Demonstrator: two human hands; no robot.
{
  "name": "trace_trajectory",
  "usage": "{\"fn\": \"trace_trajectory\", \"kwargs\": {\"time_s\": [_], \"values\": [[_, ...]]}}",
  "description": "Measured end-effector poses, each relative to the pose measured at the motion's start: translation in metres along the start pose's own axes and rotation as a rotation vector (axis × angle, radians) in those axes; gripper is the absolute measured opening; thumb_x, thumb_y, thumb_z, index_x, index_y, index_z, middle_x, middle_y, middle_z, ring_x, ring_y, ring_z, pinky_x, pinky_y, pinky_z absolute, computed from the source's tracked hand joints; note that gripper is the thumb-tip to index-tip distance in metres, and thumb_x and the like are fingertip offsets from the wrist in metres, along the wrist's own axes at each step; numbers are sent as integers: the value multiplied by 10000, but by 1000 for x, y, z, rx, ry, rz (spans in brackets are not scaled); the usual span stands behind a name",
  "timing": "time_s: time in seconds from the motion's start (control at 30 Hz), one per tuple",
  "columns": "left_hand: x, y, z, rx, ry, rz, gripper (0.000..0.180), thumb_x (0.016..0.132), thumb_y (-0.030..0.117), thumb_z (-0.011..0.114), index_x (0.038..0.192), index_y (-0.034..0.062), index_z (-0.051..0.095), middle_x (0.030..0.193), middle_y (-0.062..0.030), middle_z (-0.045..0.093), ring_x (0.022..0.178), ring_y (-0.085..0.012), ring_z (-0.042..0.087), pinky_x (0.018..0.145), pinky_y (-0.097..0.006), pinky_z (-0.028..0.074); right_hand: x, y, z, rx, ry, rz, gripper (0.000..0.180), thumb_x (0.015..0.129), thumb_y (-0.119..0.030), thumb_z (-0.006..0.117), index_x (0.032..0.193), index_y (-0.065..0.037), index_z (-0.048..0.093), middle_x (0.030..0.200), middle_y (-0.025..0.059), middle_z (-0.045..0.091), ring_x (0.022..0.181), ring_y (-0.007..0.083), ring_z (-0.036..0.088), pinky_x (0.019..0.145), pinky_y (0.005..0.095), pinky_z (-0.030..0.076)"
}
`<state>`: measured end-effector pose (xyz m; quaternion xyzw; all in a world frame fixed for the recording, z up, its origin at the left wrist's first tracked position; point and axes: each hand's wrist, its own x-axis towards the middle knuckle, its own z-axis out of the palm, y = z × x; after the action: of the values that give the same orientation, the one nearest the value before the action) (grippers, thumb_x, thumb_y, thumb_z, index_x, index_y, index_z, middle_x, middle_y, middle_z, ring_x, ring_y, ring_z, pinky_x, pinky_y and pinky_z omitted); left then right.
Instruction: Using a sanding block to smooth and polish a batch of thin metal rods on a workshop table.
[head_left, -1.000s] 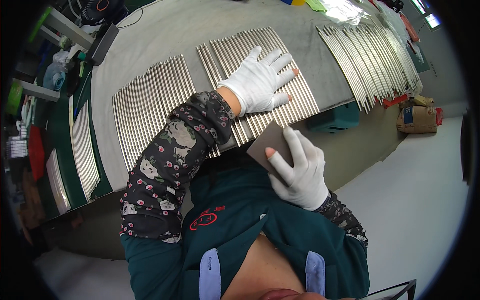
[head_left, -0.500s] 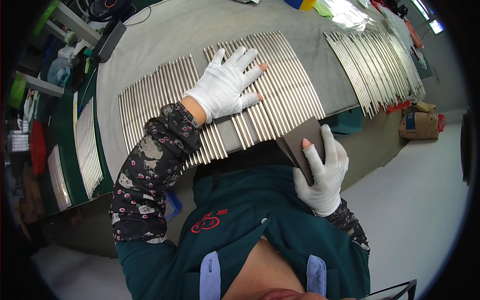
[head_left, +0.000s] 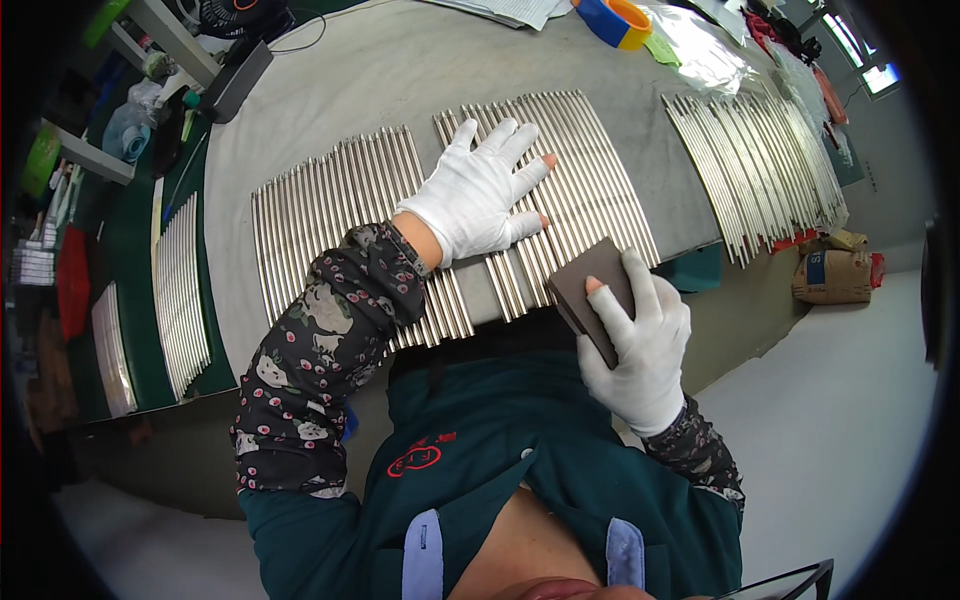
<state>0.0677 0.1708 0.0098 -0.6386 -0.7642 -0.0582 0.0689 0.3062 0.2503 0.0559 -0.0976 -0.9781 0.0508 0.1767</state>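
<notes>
My left hand (head_left: 483, 195), in a white glove with some fingertips bare, lies with spread fingers on a row of shiny metal rods (head_left: 585, 170). The rods lie side by side, and a narrow gap parts them from a second row of rods (head_left: 335, 200) under my left wrist and forearm. My right hand (head_left: 645, 345), gloved likewise, grips a flat, dark grey-brown block (head_left: 597, 290) that looks like a sanding block. Its far edge is at the near ends of the right-hand rods; whether it touches them I cannot tell.
More rods (head_left: 755, 165) lie at the table's right side, and further bundles (head_left: 180, 300) on a green surface at the left. A blue and yellow tape roll (head_left: 612, 22) and papers (head_left: 505, 8) are at the back. A brown bag (head_left: 835, 275) stands at far right.
The block in my right hand has tilted and moved slightly left, showing more of its broad face. My left hand stays spread on the rods. The whole view has shifted a little.
</notes>
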Motion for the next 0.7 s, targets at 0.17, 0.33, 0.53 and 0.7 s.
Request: {"fn": "trace_trajectory", "kwargs": {"time_s": [0.17, 0.33, 0.53, 0.7], "values": [[5, 13, -5, -21, -31, -18, 704, 924, 565, 418, 1430, 76, 393, 1476, -207, 347, 1382, -372, 309, 1112, -564, 232, -19, 18, -10, 31, 117, 44, 631, 615, -84, 698, 1229, -122, 557, 1349, 230, 459, 1083, 352, 507, 917, 431, 384], [-12, -3, -16, -287, 114, 129, 757, 935, 613, 360, 1473, 83, 313, 1518, -209, 283, 1420, -395, 231, 1144, -563, 165, -15, 36, -6, 25, 171, 52, 682, 663, -79, 654, 1322, -160, 502, 1395, 227, 422, 1129, 350, 470, 967, 456, 359], [-114, -73, -47, -124, 77, -15, 778, 932, 671, 265, 1503, 143, 265, 1534, -195, 262, 1398, -396, 282, 1127, -556, 221, -6, 54, -9, 22, 268, 70, 597, 702, -76, 635, 1291, -64, 540, 1390, 240, 447, 1147, 363, 476, 977, 451, 378], [-129, -62, -30, 50, -75, -33, 754, 945, 641, 275, 1515, 149, 230, 1523, -204, 279, 1389, -398, 297, 1128, -560, 212, 2, 60, -3, 50, 256, 35, 588, 700, -70, 630, 1282, -59, 550, 1386, 237, 452, 1156, 360, 482, 974, 449, 386]]}}
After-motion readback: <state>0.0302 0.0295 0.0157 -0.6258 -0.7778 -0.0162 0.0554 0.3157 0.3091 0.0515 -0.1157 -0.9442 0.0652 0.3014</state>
